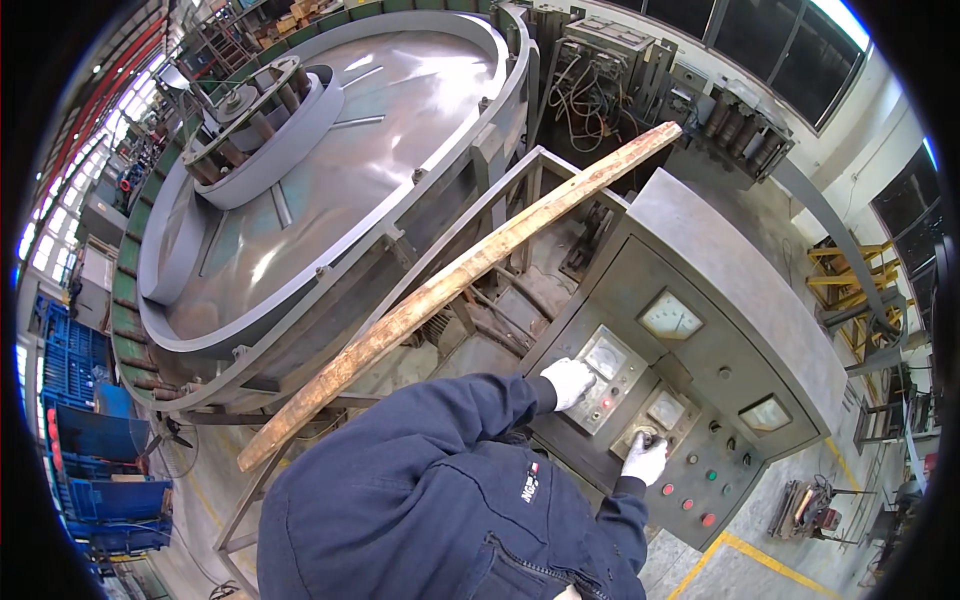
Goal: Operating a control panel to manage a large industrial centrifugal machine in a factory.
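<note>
A grey control cabinet [650, 265] with a sloped front panel stands before me. My left hand [568, 383], in a white glove, is curled against the lower left of a small meter module [606, 357]. Whatever its fingers hold there is hidden. Beside it, my right hand [645, 459], also gloved, has its fingers closed round a dark knob [650, 437] below the second meter module [666, 408]. A small red light glows on the left module. Larger dial gauges [671, 315] and several red and green push buttons [708, 520] sit elsewhere on the panel.
A long wooden plank [470, 265] lies slantwise across a metal frame [540, 160] left of the cabinet. Beyond it is a big round machine with coiled steel strip [300, 320]. Yellow racks [850, 285] stand at the right, and yellow lines [775, 565] mark the floor.
</note>
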Motion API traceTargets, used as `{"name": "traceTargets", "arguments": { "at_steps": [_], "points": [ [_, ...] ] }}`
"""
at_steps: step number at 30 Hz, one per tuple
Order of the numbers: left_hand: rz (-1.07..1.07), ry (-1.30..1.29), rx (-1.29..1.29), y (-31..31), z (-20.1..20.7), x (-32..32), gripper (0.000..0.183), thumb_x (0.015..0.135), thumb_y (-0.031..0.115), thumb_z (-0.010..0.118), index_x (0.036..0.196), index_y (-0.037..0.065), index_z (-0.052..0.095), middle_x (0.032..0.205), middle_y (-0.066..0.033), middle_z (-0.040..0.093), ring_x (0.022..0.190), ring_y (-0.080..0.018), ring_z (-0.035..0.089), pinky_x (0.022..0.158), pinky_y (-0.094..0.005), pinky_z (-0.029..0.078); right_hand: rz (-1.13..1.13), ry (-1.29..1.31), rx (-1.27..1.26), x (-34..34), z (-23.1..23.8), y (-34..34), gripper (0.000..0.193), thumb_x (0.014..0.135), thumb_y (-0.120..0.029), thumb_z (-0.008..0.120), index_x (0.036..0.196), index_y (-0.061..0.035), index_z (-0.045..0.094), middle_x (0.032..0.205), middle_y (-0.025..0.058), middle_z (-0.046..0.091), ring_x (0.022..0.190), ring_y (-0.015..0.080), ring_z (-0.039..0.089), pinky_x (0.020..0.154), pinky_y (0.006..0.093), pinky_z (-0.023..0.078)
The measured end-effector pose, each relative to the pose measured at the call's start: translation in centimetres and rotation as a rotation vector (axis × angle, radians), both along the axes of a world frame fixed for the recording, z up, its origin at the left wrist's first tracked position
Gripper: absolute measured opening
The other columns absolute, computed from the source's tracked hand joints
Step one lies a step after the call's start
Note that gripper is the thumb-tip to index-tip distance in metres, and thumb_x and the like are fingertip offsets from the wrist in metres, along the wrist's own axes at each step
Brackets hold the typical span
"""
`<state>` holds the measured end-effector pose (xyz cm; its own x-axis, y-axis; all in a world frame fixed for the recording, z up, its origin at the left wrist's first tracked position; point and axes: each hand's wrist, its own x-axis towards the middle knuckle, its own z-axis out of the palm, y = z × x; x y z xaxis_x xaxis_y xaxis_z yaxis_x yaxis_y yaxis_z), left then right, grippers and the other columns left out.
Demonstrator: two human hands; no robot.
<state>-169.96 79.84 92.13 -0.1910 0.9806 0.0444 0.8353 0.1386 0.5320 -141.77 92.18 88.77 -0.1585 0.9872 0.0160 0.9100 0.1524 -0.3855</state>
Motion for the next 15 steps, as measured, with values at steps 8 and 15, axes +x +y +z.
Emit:
{"name": "traceTargets", "arguments": {
  "at_steps": [8, 15],
  "points": [
    [0.0, 0.013, 0.046, 0.5, -1.8, -0.1, 0.014, 0.081, 0.015, 0.076, 0.092, 0.008, 0.072, 0.093, -0.0185, 0.072, 0.091, -0.0409, 0.073, 0.081, -0.0528, 0.058, 0.003, 0.004, -0.007, 0.5, -1.2, 0.5, 0.04, 0.094, -0.04, 0.081, 0.114, -0.0067, 0.07, 0.106, 0.0201, 0.078, 0.098, 0.0404, 0.076, 0.088, 0.0502, 0.059],
    [0.066, 0.024, -0.146, 0.3, 2.3, 0.1, 0.011, 0.085, 0.013, 0.068, 0.092, 0.008, 0.076, 0.096, -0.0234, 0.075, 0.094, -0.0449, 0.074, 0.086, -0.0557, 0.059, 0.084, -0.041, -0.008, 0.2, 0.0, 0.3, 0.049, 0.096, -0.043, 0.076, 0.123, -0.0031, 0.068, 0.116, 0.024, 0.076, 0.107, 0.0447, 0.073, 0.094, 0.052, 0.057]
  ]
}}
